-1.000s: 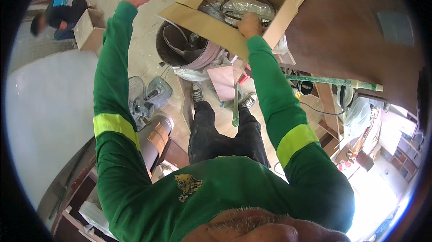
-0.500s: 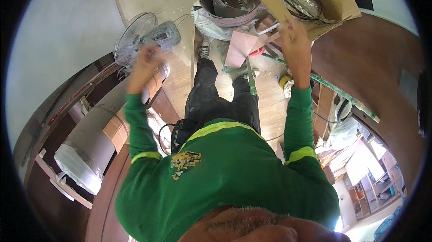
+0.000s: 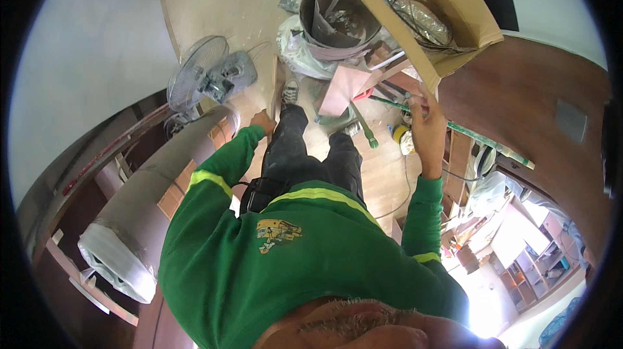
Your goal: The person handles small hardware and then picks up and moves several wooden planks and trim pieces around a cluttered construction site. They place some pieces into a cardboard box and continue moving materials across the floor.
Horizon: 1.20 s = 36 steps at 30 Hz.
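Observation:
My left hand [image 3: 263, 122] is low beside my left leg, its fingers closed on the edge of a narrow wooden board [image 3: 277, 86] that stands on end by my shoe. My right hand [image 3: 428, 125] is raised on the right, just below the corner of an open cardboard box [image 3: 477, 15]. Its fingers are loosely bent and apart, with nothing visible in them. A pinkish flat panel [image 3: 344, 88] and a green-handled tool [image 3: 367, 130] lie ahead, between my feet and the box.
A grey fan [image 3: 198, 73] stands at the left, beyond a long wrapped roll [image 3: 156, 174]. A dirty bucket [image 3: 341, 21] with scraps sits ahead. A yellow-and-white roundish item [image 3: 403, 139] is on the floor, near a long green-edged strip [image 3: 487, 143] at right.
My left hand has dropped from near the fan to the wooden board and closed on it. My right hand has moved lower, away from the box flap.

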Available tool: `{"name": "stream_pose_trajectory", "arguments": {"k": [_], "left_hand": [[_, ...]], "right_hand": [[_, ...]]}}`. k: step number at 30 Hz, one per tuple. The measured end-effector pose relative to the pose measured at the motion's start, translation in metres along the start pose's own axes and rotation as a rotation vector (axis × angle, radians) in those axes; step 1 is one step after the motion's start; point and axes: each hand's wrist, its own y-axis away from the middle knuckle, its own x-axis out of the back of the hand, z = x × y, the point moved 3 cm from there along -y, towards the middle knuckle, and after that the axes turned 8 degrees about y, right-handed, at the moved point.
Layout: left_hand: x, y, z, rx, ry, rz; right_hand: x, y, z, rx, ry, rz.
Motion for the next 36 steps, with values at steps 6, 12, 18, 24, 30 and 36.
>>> {"name": "stream_pose_trajectory", "arguments": {"k": [6, 12, 18, 24, 30, 36], "left_hand": [[0.097, 0.011, 0.038, -0.061, 0.058, 0.021], [0.175, 0.069, 0.068, -0.058, 0.093, 0.07], [0.267, 0.161, 0.122, -0.126, 0.246, 0.245], [0.367, 0.208, 0.164, -0.214, 0.223, 0.369], [0.437, 0.202, 0.177, -0.312, 0.278, 0.36], [0.487, 0.168, 0.164, -0.412, 0.336, 0.359]], "right_hand": [[0.012, 0.05, 0.018, -0.041, 0.015, 0.01], [0.028, 0.086, 0.049, -0.056, -0.094, 0.059], [0.036, 0.131, 0.134, -0.165, -0.042, 0.168], [0.069, 0.183, 0.128, -0.45, 0.158, 0.304], [0.021, 0.208, 0.115, -0.645, 0.042, 0.328], [-0.084, 0.248, 0.179, -0.631, 0.002, 0.219]]}}
